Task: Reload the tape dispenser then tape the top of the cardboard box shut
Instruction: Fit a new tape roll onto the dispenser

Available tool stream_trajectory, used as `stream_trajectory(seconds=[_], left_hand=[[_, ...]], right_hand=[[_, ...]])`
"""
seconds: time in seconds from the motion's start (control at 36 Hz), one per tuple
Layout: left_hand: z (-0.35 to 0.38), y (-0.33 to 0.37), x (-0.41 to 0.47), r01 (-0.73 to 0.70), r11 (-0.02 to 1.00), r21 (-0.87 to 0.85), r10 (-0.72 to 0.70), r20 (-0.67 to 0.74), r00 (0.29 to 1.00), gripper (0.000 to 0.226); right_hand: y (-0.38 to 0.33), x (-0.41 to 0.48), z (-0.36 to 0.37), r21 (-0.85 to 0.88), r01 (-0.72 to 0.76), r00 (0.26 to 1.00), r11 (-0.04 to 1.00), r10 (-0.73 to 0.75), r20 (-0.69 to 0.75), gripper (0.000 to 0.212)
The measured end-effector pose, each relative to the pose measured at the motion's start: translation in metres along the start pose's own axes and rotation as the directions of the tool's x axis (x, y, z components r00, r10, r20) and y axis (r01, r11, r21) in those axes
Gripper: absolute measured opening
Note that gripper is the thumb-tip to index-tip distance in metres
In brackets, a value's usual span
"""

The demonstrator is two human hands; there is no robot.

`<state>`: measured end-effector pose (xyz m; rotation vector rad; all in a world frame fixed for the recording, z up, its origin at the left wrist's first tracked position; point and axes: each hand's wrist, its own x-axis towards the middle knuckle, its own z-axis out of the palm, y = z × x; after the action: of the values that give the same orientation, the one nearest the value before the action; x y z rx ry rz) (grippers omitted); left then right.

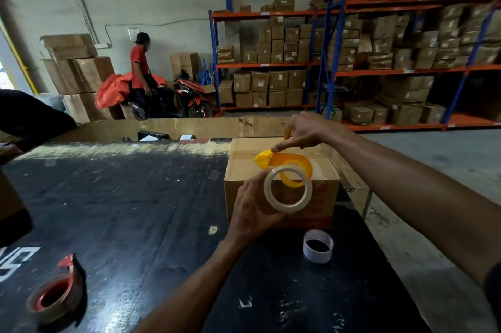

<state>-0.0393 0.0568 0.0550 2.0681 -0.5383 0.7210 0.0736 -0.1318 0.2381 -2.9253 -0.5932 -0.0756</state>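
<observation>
A cardboard box (244,170) stands on the black table (122,210), its top flaps down. Above it my right hand (306,133) grips a yellow tape dispenser (287,163) by its upper end, with the forefinger laid along the handle. My left hand (253,206) holds a roll of clear tape (288,189) upright in front of the dispenser's hub, partly overlapping it. The box's front face with red print is partly hidden behind the roll and my left hand.
An empty white tape core (317,246) stands on the table in front of the box. A red dispenser with tape (55,294) lies near the left front. A person in red (139,67) stands by a motorbike (187,97); box-filled shelves (379,48) line the back.
</observation>
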Motion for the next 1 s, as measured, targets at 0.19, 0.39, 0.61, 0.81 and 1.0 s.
stream_trajectory(seconds=[0.19, 0.39, 0.61, 0.81, 1.0], left_hand=[[0.006, 0.01, 0.017, -0.008, 1.0, 0.018, 0.01, -0.086, 0.996, 0.1], [0.014, 0.023, 0.025, -0.032, 0.999, 0.003, 0.032, -0.17, 0.985, 0.102], [0.023, 0.038, 0.025, -0.011, 0.995, -0.095, -0.009, -0.199, 0.98, 0.101], [0.022, 0.044, 0.032, -0.056, 0.989, -0.139, 0.032, -0.172, 0.985, 0.102], [0.018, 0.037, 0.029, -0.043, 0.997, -0.065, 0.038, -0.072, 0.997, 0.101]], right_hand=[[0.003, -0.01, -0.013, 0.09, 0.009, 1.0, 0.996, -0.008, -0.003, 0.065], [0.014, -0.02, -0.011, 0.221, 0.004, 1.0, 0.975, -0.005, 0.003, 0.076], [0.013, -0.036, -0.015, 0.157, 0.0, 0.99, 0.988, 0.022, -0.137, 0.074], [0.014, -0.047, -0.023, 0.262, 0.037, 0.99, 0.964, 0.002, -0.144, 0.067], [0.019, -0.053, -0.034, 0.38, 0.062, 0.997, 0.923, -0.041, -0.064, 0.074]])
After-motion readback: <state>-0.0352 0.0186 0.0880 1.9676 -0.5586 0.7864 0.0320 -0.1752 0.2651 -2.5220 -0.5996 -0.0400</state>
